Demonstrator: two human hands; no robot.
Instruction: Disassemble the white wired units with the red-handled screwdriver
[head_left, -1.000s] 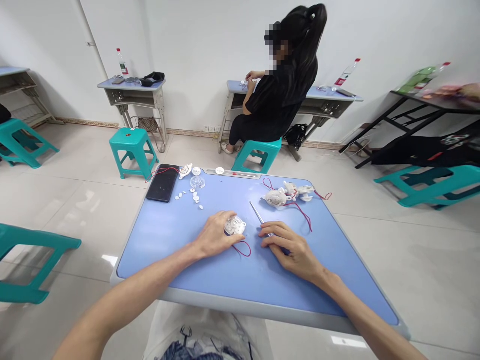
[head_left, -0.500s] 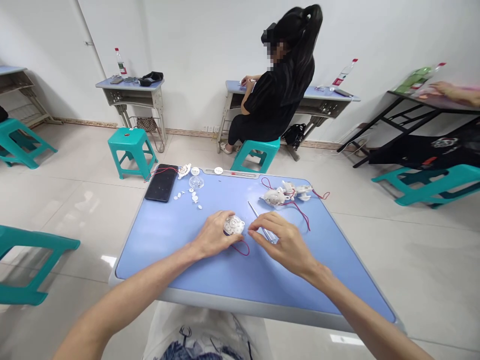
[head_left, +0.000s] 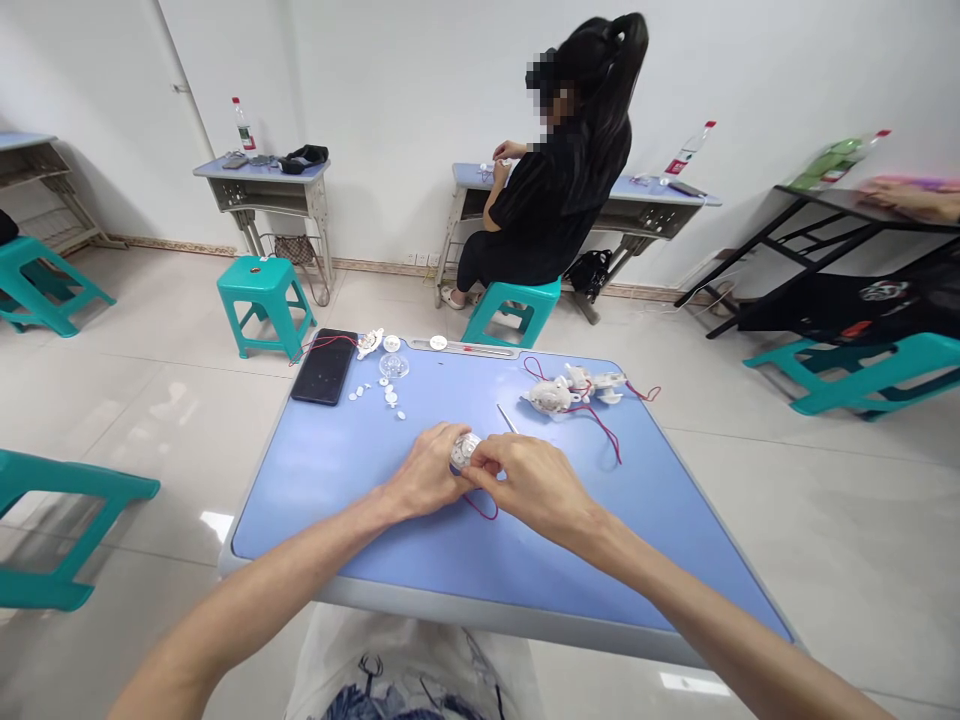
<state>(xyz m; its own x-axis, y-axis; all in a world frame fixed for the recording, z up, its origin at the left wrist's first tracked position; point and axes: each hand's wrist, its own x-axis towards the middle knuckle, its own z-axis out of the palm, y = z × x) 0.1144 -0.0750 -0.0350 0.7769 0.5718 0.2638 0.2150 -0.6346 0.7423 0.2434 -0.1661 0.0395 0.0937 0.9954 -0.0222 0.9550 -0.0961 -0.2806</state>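
Observation:
My left hand [head_left: 429, 470] is closed around the edge of a round white plastic piece with small parts on its face [head_left: 464, 452], just above the blue desk [head_left: 360, 530]. A red cord [head_left: 481, 508] loops out beneath it. My right hand [head_left: 529, 482] reaches over the piece's right side, thumb and fingertips pinched at its face. Whatever sits between those fingertips is hidden or too small to make out. Behind the right hand, the end of a thin metal rod, perhaps a screwdriver [head_left: 507, 417], shows on the desk.
A black phone [head_left: 324, 370] lies at the far left. Near it are a clear dome [head_left: 394, 366] and several small white pieces [head_left: 390, 396]. White plastic assemblies [head_left: 551, 396] with red cords lie at the far right. Beyond the desk, a person [head_left: 559, 190] sits on a green stool [head_left: 514, 308].
My right hand has moved left from beside the rod onto the round piece, covering its right side and most of the rod. My left hand keeps its hold.

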